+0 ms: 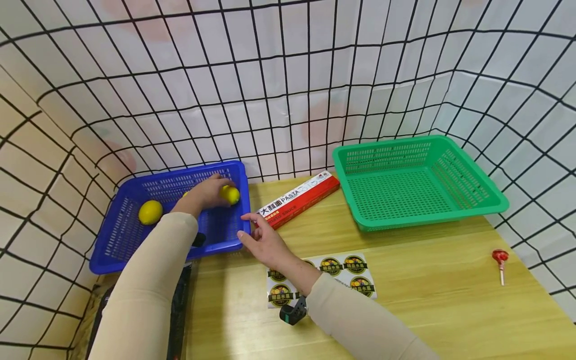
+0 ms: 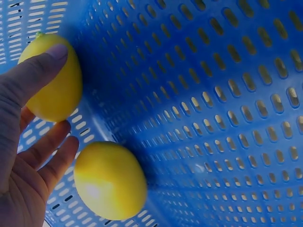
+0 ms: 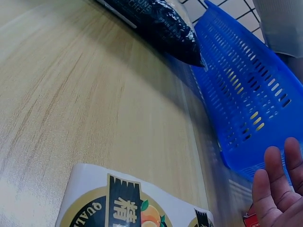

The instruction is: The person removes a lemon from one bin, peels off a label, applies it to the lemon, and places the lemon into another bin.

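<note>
Inside the blue perforated plastic basket (image 1: 245, 200), the left hand (image 1: 208, 192) is pinching an oval yellow lemon (image 2: 59, 94); a second yellow lemon (image 2: 110, 180) is lying just beside its fingers. The right hand (image 1: 267, 247) is hovering, fingers spread, near the rim. Smooth, rounded skin is risking a slip; the lower fingers are risking nudging the neighbour into rolling.

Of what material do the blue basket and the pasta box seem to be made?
The blue basket looks like moulded plastic, slightly glossy: regular slots, soft highlights. The pasta box is probably smooth printed cardboard, given its flat faces and straight edges.
</note>
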### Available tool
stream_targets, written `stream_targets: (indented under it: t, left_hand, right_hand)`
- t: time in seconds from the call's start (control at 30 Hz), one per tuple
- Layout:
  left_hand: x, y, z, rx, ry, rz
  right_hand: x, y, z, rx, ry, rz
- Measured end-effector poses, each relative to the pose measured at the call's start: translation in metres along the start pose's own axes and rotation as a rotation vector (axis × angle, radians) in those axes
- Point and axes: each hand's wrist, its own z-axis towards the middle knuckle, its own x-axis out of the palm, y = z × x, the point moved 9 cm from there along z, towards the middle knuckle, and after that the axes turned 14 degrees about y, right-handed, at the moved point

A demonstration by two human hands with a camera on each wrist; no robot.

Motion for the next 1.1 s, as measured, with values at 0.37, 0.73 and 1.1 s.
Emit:
stream_targets:
  t: [0.37,0.73,1.1]
  left_hand:
    - [-0.004,-0.004,-0.010,0.018,-0.020,-0.019]
    - [-0.029,-0.006,-0.040,0.055,-0.090,-0.020]
    - [-0.054,-0.027,-0.071,0.101,-0.151,-0.016]
  right_hand:
    - [-0.001,-0.002,-0.001,0.018,0.006,0.012]
    - [0.002,-0.003,0.002,0.024,0.006,0.013]
    - [0.002,-0.001,0.000,0.013,0.007,0.011]
